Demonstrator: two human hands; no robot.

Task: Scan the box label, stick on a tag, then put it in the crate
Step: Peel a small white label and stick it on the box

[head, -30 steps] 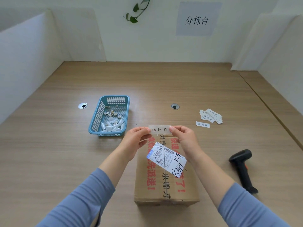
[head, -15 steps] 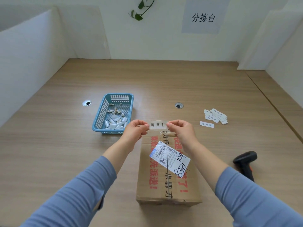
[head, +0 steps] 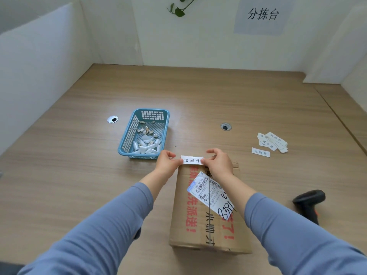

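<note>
A brown cardboard box with red print lies flat on the table in front of me. A white shipping label with barcodes and black handwriting is stuck on its top. I hold a small white tag with three black characters over the box's far edge. My left hand pinches its left end and my right hand pinches its right end. Whether the tag touches the box cannot be told.
A blue plastic basket holding several scraps of white backing paper stands left of my hands. Several spare tags lie at the right. A black handheld scanner rests at the right edge of the table. White partitions enclose the table.
The camera has tilted and moved closer. Both hands have kept hold of the tag and brought it a little lower, near the box's far edge.
</note>
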